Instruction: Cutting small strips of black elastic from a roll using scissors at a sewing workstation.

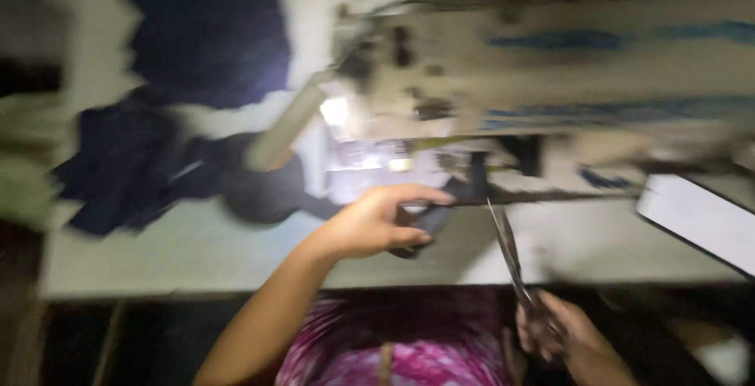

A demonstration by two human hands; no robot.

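dark fabric strip (431, 217) is pinched taut by the closed left hand (376, 222) beside the sewing machine (535, 71), so the right hand (560, 332), gripping scissors (507, 248), can reach it.

The strip of cloth (425, 225) under my left hand (377, 221) is black. The scissors (510, 248) in my right hand (562, 335) are grey steel. My lap is pink and white, mottled (417, 347). The sewing machine (550, 63) is cream with blue stripes, the table (197, 252) pale grey-white, the heaped cloth (126, 166) dark navy.
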